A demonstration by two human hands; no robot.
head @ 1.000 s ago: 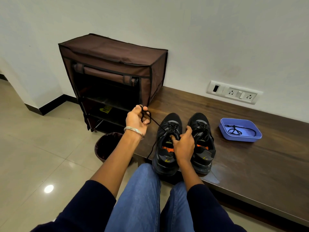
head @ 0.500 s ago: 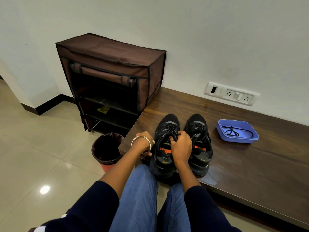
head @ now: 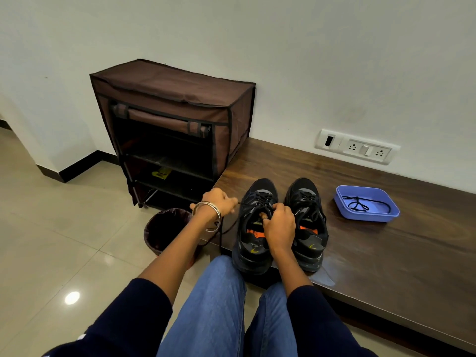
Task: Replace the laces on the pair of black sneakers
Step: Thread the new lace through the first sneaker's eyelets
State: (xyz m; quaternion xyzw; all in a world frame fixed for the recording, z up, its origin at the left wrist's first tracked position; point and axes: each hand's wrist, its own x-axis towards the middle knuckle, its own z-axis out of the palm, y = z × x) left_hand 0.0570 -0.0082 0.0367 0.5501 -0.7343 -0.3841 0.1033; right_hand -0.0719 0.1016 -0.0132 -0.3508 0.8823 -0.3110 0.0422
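**Drawing the lace through the left sneaker**

The left sneaker [head: 253, 222] stands at the bench [head: 386, 253] edge, its mate [head: 307, 220] just beside at three o'clock; the left hand [head: 219, 204], at nine o'clock of the shoe, is curled round the lace [head: 224, 231], which trails slack off the edge; the right hand [head: 278, 226] pinches the lacing at the tongue; likely best to pull level and steady, bracing the shoe; a spare lace [head: 358, 204] waits in the blue tray [head: 371, 217] at three o'clock.
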